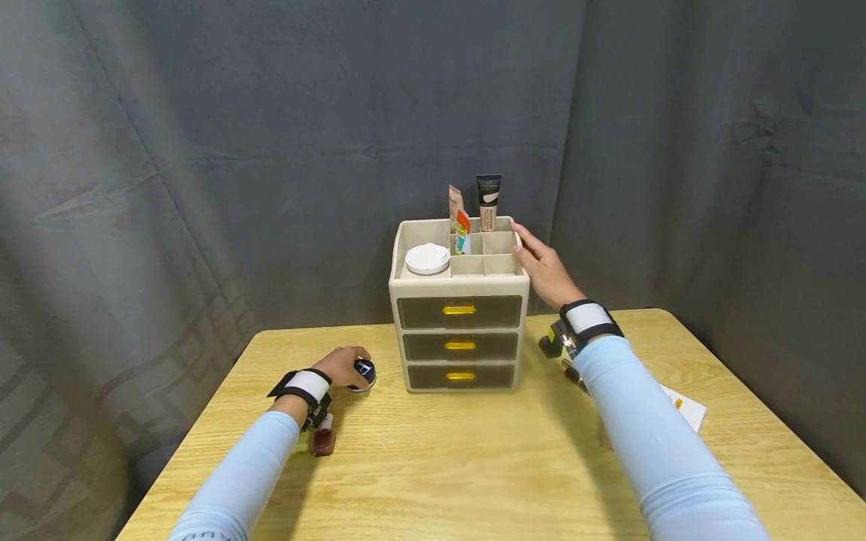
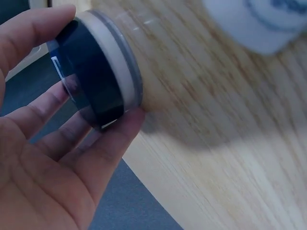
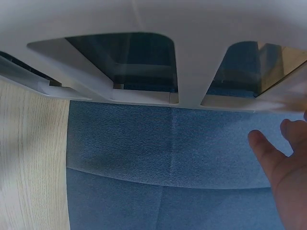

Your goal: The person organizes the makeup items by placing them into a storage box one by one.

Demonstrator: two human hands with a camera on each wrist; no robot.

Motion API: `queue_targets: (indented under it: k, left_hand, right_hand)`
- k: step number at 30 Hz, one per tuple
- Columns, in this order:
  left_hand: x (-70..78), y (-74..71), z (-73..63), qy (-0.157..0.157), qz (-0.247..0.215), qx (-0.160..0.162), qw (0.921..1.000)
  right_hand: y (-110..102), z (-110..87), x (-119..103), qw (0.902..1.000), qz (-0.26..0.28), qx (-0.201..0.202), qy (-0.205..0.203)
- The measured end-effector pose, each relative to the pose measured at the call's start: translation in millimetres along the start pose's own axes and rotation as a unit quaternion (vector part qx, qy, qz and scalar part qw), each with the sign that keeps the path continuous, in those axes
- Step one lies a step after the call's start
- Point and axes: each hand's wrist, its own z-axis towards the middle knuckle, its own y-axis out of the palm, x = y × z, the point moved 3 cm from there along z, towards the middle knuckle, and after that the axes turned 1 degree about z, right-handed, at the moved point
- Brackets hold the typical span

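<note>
My left hand grips a round cosmetic jar with a dark blue lid at the left of the table. In the left wrist view, thumb and fingers wrap the sides of this jar, whose lower part is pale and clear. My right hand rests against the upper right side of a cream cosmetics organizer, fingers at its rim. Three dark drawers with yellow handles are closed in its front. The organizer's top holds a white round jar, a black-capped tube, a pinkish tube and a colourful tube.
Beside my left wrist stands a small dark red bottle, near a yellowish item. Behind my right forearm lie a dark slender item and a white box, both partly hidden. A grey curtain hangs behind the wooden table.
</note>
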Motion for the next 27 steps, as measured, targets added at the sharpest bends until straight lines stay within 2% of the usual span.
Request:
queue_targets:
  k: [9, 17, 20, 27]
  left_hand:
    - [6.8, -0.6, -0.4, 0.002, 0.040, 0.001, 0.9992]
    - [2.6, -0.1, -0.5, 0.004, 0.051, -0.004, 0.9987]
    - [3.8, -4.7, -3.2, 0.005, 0.043, -0.006, 0.9990]
    - [9.9, -23.4, -9.5, 0.039, 0.058, -0.003, 0.9976]
  right_hand:
    - [1, 3.8, 2, 1.0000, 0.003, -0.004, 0.004]
    - [5, 6.0, 5, 1.0000, 0.001, -0.007, -0.002]
    - [6, 6.4, 5, 0.9999, 0.003, -0.008, -0.006]
    - [5, 8.7, 4, 1.0000, 0.003, -0.007, -0.005]
